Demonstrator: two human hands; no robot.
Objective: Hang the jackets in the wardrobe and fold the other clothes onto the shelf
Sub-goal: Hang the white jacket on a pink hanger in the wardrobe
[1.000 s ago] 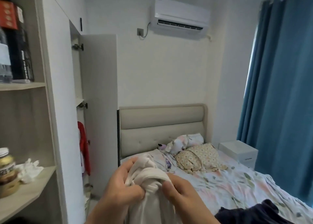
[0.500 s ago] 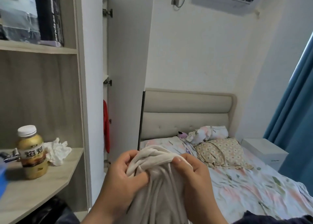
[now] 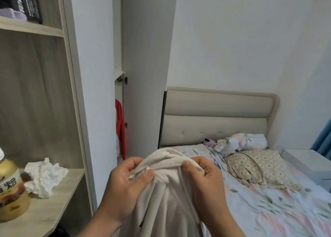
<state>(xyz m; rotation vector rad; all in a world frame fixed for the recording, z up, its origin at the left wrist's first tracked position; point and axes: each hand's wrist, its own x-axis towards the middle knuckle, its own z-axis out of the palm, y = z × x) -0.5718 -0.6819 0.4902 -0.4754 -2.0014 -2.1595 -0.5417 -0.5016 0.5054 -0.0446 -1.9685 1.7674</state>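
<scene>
— What has shifted since 0.5 s ago?

— Your view has closed in on the wardrobe (image 3: 93, 75). The bottle (image 3: 10, 188) is now cut off by the left edge of the view. Both of your hands keep their grip on the cream garment (image 3: 166, 197).

— Which way does it lie?

— You hold it up in front of you, between the wardrobe and the bed (image 3: 268, 211). Its bunched end points up and its long axis runs straight down out of view. Your left hand (image 3: 125, 188) and right hand (image 3: 206, 183) each curl round that top fold, thumbs pressed on the near side.

— And the storage?

— The wardrobe door (image 3: 145, 75) stands open, and 1 red garment (image 3: 120, 127) hangs inside. The open shelf (image 3: 59, 201) holds the bottle and a crumpled tissue (image 3: 44, 176).
</scene>
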